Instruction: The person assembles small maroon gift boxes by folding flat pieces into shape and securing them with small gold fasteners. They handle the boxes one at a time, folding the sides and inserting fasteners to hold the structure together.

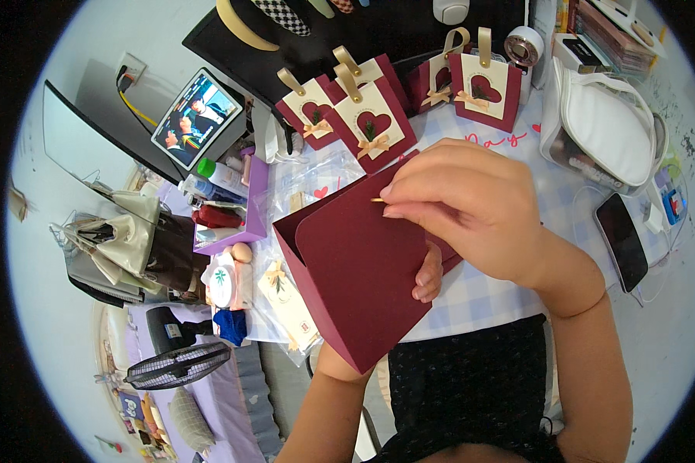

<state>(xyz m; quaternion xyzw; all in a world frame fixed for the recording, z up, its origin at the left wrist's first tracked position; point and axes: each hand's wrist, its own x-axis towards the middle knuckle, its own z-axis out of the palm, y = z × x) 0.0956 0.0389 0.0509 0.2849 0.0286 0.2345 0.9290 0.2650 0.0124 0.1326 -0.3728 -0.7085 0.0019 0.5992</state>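
My left hand (430, 276) holds a burgundy paper gift box (362, 260) from beneath and behind, with its fingertips curled round the near side. Most of that hand is hidden by the box. A dark gap shows at the box's upper left edge, beside the rounded flap. Above the flap, my right hand (463, 202) pinches a small gold-coloured metal fastener (377, 200) between thumb and fingers. Whether the fastener touches the flap, I cannot tell. Behind the hands stand several burgundy boxes with cream fronts, such as one with a heart cutout and ribbon bow (376, 124).
Cream cards with bows (286, 307) lie in clear plastic at the table's left. A purple organizer (259, 199) stands behind them, near a propped tablet (197, 118). On the right are a phone (621, 243) with a cable and a white pouch (608, 127).
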